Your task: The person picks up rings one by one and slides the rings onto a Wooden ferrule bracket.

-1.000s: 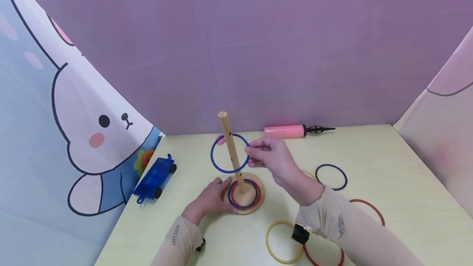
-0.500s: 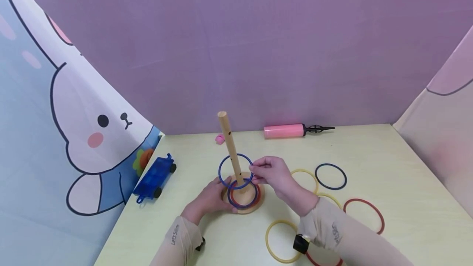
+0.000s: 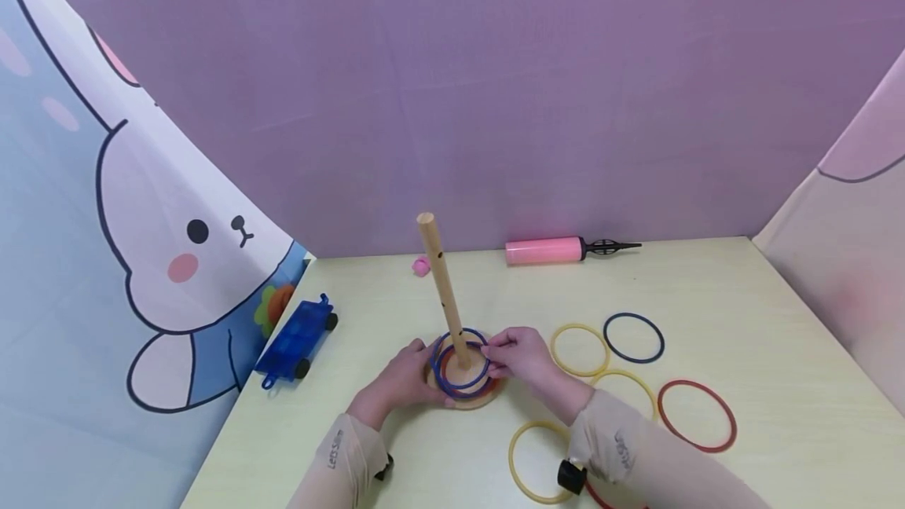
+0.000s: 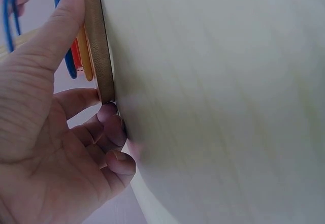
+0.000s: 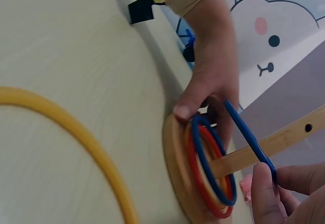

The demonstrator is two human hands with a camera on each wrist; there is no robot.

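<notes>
A wooden ring-toss stand has a tall post (image 3: pixel 440 269) rising from a round base (image 4: pixel 104 56). My left hand (image 3: pixel 406 379) grips the base's left side, thumb over its top and fingers at the edge. My right hand (image 3: pixel 523 356) pinches a blue ring (image 5: pixel 246 132) between thumb and fingers. That ring encircles the post low down, tilted, above the rings on the base. Lying there are another blue ring (image 5: pixel 196 137), a red ring (image 5: pixel 195 181) and a yellow ring (image 4: pixel 87 64), stacked around the post.
Right of the stand lie several loose rings, among them a yellow ring (image 3: pixel 554 336), a dark blue ring (image 3: pixel 663 342) and a red ring (image 3: pixel 732 430). A pink hand pump (image 3: pixel 543 250) and a small pink piece (image 3: pixel 420 266) lie at the back. A blue toy cart (image 3: pixel 297 340) stands left.
My right hand has lowered the blue ring down the post, from about mid-height to just above the stacked rings. My left hand has stayed on the base.
</notes>
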